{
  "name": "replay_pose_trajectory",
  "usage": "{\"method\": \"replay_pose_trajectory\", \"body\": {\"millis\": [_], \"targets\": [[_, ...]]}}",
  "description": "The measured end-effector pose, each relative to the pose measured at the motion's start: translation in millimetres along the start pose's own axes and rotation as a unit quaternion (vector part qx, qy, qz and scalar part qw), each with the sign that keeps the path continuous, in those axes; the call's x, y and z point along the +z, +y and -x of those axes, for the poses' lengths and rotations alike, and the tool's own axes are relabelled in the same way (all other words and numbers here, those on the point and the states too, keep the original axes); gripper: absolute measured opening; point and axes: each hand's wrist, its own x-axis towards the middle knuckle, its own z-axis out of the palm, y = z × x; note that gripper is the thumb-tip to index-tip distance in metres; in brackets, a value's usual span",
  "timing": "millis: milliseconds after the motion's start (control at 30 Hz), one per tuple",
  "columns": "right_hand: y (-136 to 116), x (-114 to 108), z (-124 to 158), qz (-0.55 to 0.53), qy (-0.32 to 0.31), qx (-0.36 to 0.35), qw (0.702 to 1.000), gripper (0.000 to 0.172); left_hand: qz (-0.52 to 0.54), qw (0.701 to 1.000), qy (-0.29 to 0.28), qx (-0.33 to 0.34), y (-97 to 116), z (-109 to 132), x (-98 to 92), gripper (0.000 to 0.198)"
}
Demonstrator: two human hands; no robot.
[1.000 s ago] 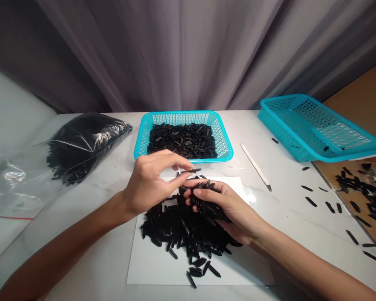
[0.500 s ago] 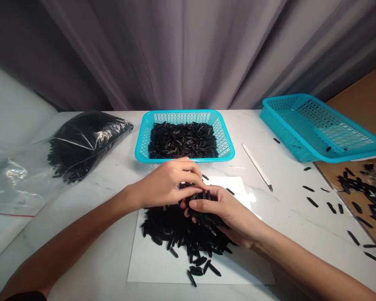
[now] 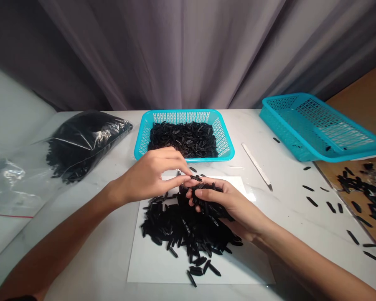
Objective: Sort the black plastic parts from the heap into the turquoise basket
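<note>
My left hand [image 3: 150, 175] hangs over the white sheet, its thumb and fingertips pinched around a thin black stick-shaped piece [image 3: 194, 178] at the top of the other hand's handful. My right hand [image 3: 221, 207] is curled around a bunch of similar black pieces [image 3: 205, 200], which hide most of its palm. Beneath both hands, a loose heap of black pieces [image 3: 184, 230] lies on the white sheet [image 3: 153, 263]. The hands cover the heap's far part. A turquoise perforated plastic basket [image 3: 184, 117] holding more black pieces stands just beyond my left fingers.
A black-filled plastic bag [image 3: 87, 142] lies left on the marble-look table [image 3: 97, 255]. To the right are a slim white-handled blade [image 3: 257, 166], scattered black pieces [image 3: 311, 201], and a tilted turquoise basket [image 3: 322, 129]. A wooden surface [image 3: 363, 92] holds another black pile [image 3: 360, 188].
My left hand has drawn back left and up from the handful, and its fingertips now pinch a single piece. My right hand still holds its bunch, with little shift.
</note>
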Motion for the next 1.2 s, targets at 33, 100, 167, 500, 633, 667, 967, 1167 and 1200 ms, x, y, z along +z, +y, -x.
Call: {"method": "replay_pose_trajectory", "body": {"millis": [33,100,167,500,633,667,967,1167,1200], "targets": [[-0.2,0.1,0.0,-0.002,0.001,0.0,1.0,0.024,0.002,1.0,0.002,0.001,0.7,0.1,-0.6,0.008],[-0.5,0.8,0.4,-0.004,0.002,0.001,1.0,0.025,0.008,1.0,0.005,-0.001,2.0,0.3,-1.4,0.007],[-1.0,1.8,1.0,-0.007,-0.001,0.001,1.0,0.025,0.015,1.0,0.005,-0.005,3.0,0.8,-1.8,0.007],[-5.8,1.6,1.1,-0.03,0.016,-0.026,0.999,0.016,-0.042,0.999,-0.004,-0.015,4.8,3.0,-1.3,0.011],[-5.8,1.9,0.7,-0.029,0.018,-0.027,0.999,0.015,-0.068,0.998,0.004,-0.001,5.2,3.6,-1.7,0.01],[-5.8,2.1,0.7,-0.026,0.018,-0.028,0.999,0.016,-0.073,0.997,0.007,0.003,5.3,3.8,-1.8,0.01],[-5.7,3.6,2.5,-0.007,0.053,-0.041,0.998,0.019,-0.017,0.998,0.057,-0.015,12.9,2.0,6.3,0.007],[-6.9,4.4,4.7,-0.014,0.049,-0.046,0.998,0.017,0.106,0.98,0.063,-0.158,21.5,-3.1,11.4,0.008],[-7.2,4.7,5.1,-0.02,0.042,-0.043,0.998,0.016,0.139,0.973,0.056,-0.177,21.8,-2.9,11.0,0.008]]}}
